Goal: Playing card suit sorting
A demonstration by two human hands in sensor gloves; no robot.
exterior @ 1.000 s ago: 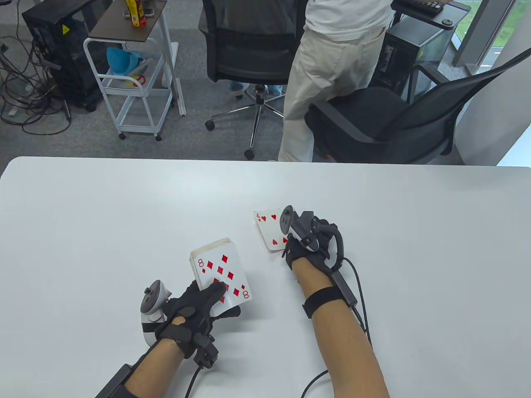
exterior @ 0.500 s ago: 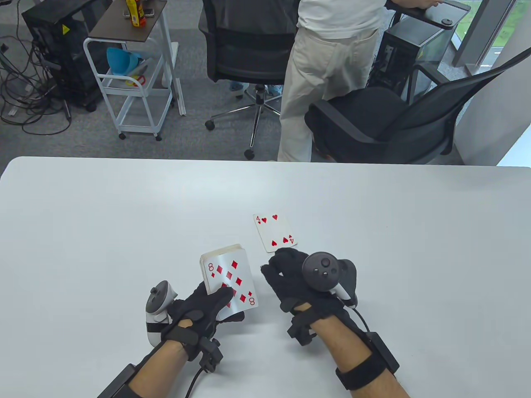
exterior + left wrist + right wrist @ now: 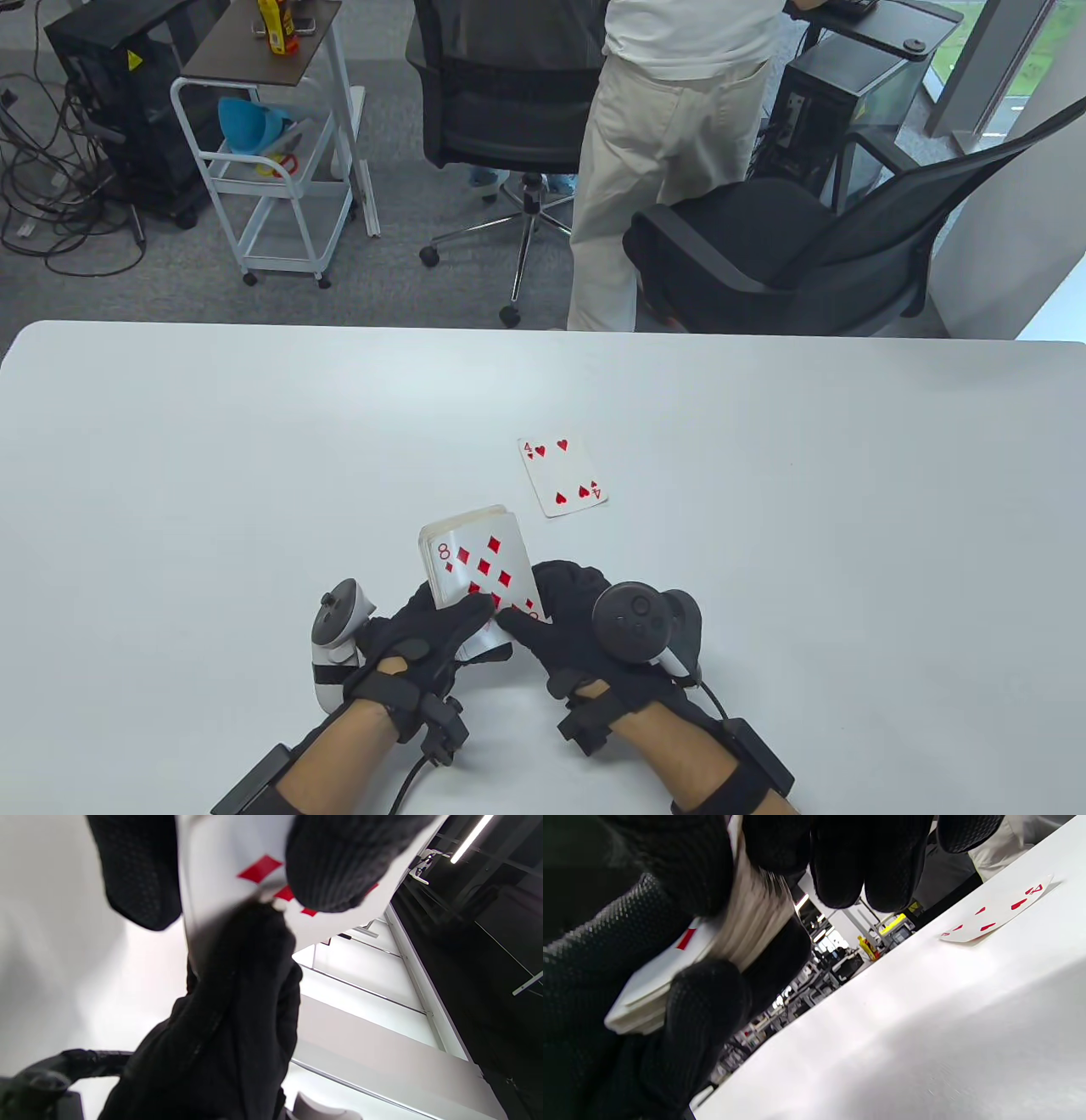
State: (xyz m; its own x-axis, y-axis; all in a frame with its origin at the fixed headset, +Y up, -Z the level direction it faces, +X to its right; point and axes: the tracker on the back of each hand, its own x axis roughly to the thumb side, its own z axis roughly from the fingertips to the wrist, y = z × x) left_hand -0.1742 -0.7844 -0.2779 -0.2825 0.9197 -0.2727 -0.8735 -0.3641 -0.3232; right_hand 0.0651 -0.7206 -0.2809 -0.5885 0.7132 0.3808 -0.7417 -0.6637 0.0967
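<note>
white table (image 3: 212,441) | person standing (image 3: 670,161) | two office chairs (image 3: 789,246) | white cart (image 3: 271,170)

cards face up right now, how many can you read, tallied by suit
hearts: 1, the four of hearts lying flat on the table
diamonds: 1, the eight of diamonds on top of the deck, which the left hand grips and the right hand reaches
total: 2 readable; the rest of the deck is hidden
</note>
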